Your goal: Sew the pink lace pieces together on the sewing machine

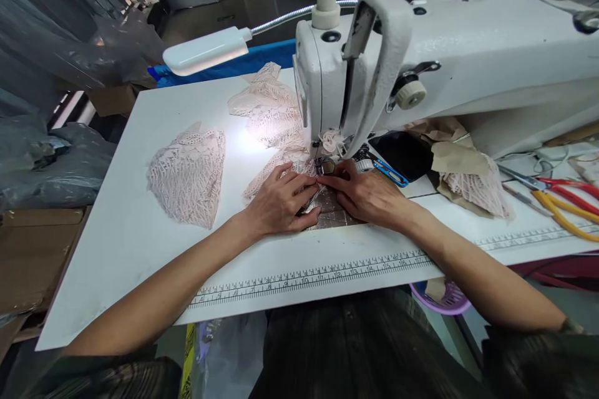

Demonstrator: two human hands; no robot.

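A white sewing machine (449, 56) stands on a white table (116, 224). A strip of pale pink lace (276, 118) runs under its presser foot (325, 165). My left hand (281, 199) lies on the lace just left of the foot, fingers bent and pressing the fabric down. My right hand (367, 193) rests right of the foot, its fingertips pinched on the lace edge in front of the needle. The two hands meet at the fingertips.
A second lace piece (189, 174) lies at the left of the table. A gooseneck lamp (206, 50) lights the work. Blue thread snips (390, 171), more lace and paper (468, 181), and yellow and red scissors (561, 199) lie right. A printed ruler (318, 274) runs along the front edge.
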